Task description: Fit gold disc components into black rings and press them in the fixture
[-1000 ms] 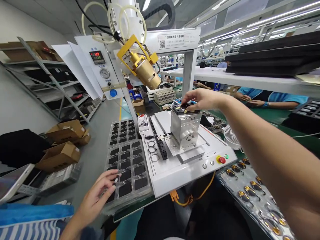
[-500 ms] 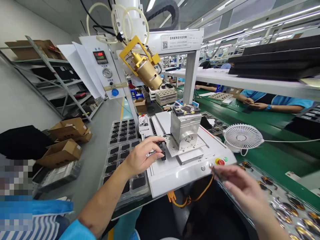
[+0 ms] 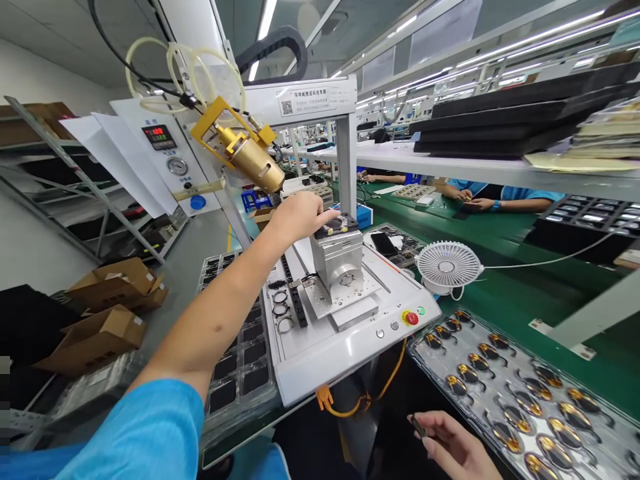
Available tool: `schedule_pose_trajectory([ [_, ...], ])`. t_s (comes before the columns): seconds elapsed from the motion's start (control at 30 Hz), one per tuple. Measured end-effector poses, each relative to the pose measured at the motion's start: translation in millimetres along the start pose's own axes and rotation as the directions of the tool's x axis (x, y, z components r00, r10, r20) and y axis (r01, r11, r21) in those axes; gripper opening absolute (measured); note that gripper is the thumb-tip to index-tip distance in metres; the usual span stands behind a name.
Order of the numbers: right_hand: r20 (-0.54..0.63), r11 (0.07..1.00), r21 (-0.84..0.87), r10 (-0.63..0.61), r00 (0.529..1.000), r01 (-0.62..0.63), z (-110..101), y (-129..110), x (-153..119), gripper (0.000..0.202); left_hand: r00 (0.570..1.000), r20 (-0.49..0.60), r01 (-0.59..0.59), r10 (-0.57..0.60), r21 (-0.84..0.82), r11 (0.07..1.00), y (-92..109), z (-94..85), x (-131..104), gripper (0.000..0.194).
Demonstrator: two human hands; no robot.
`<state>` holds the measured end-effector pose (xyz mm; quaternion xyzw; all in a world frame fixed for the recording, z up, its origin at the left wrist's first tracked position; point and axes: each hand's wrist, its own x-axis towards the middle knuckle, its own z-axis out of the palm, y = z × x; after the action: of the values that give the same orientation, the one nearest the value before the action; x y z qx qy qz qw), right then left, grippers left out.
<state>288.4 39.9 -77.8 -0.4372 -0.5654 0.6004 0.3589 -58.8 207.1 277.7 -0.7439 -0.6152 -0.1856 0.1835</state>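
My left hand [image 3: 305,215] is at the left edge of a black fixture [image 3: 340,225] on top of a silver metal block [image 3: 340,260]. Its fingers are curled and mostly hidden behind the hand, while the thumb points right over the fixture; what they hold, if anything, is hidden. Low at the right, my right hand [image 3: 450,443] pinches a small dark slim piece [image 3: 416,427] between thumb and fingers. Three thin rings [image 3: 281,309] lie beside a black slotted strip [image 3: 299,308] on the white machine base [image 3: 325,357].
Above my left hand hangs a gold cylinder head [image 3: 255,163]. A tray [image 3: 487,328] of round amber parts with dark curved tails lies right, near a white fan [image 3: 449,267]. Trays [image 3: 240,393] of dark squares stand left. A co-worker's arms [image 3: 500,197] are across the bench.
My left hand has gone from the base's left side up to the fixture. My right hand has dropped lower, away from the front panel, with the dark piece. The camera view has shifted right.
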Motion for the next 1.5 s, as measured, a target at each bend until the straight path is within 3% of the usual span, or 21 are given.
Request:
schedule_pose_trajectory([
  [0.1,0.053,1.000,-0.015,-0.016,0.998,0.016,13.0,-4.4,10.0,0.040,0.991,0.055,0.111,-0.122,0.164,0.980,20.6,0.4,13.4,0.053],
  [0.2,0.064,0.999,-0.030,-0.018,0.998,0.020,18.7,-2.1,15.6,0.041,0.984,0.137,0.097,-0.110,0.097,0.991,24.9,-4.9,14.9,0.058],
  [0.33,0.047,1.000,-0.015,0.022,0.999,-0.022,12.5,6.9,16.4,0.045,0.970,0.232,-0.037,0.076,-0.168,0.985,2.7,-11.3,3.2,0.043],
  [0.47,0.001,0.995,0.013,0.096,0.995,-0.096,4.4,15.8,15.1,0.049,0.969,0.162,-0.112,0.188,-0.388,0.915,-21.2,-3.2,-11.1,0.026],
  [0.8,0.005,0.997,0.039,0.068,0.998,-0.068,10.8,2.4,21.3,0.047,0.933,0.081,-0.171,0.351,-0.757,0.630,-56.6,33.5,-14.1,0.044],
  [0.87,0.001,0.996,0.029,0.080,0.997,-0.080,10.7,1.2,22.2,0.047,0.930,0.042,-0.210,0.365,-0.754,0.622,-56.1,40.5,-19.3,0.050],
  [0.93,-0.009,0.995,0.026,0.095,0.995,-0.095,10.2,1.6,23.4,0.048,0.938,0.021,-0.231,0.345,-0.704,0.671,-49.8,43.0,-25.5,0.052],
  [1.07,-0.015,0.993,0.043,0.109,0.994,-0.108,11.5,2.7,26.9,0.049,0.956,0.042,-0.227,0.292,-0.531,0.817,-31.1,33.9,-33.8,0.055],
  [1.13,-0.010,0.993,0.048,0.105,0.994,-0.105,14.2,2.4,28.9,0.048,0.957,0.087,-0.198,0.276,-0.496,0.845,-28.4,29.2,-33.4,0.061],
  [1.23,0.000,0.996,0.048,0.081,0.997,-0.081,20.8,2.1,30.9,0.046,0.941,0.122,-0.182,0.315,-0.602,0.777,-37.2,31.5,-28.0,0.059],
  [1.33,0.003,0.996,0.052,0.073,0.997,-0.073,28.3,3.4,28.9,0.045,0.926,0.079,-0.209,0.370,-0.708,0.675,-48.3,40.4,-23.8,0.050],
  [1.5,0.008,0.997,0.015,0.074,0.997,-0.074,27.0,-4.0,29.2,0.042,0.925,0.013,-0.300,0.380,-0.589,0.751,-45.5,43.5,-28.2,0.053],
])
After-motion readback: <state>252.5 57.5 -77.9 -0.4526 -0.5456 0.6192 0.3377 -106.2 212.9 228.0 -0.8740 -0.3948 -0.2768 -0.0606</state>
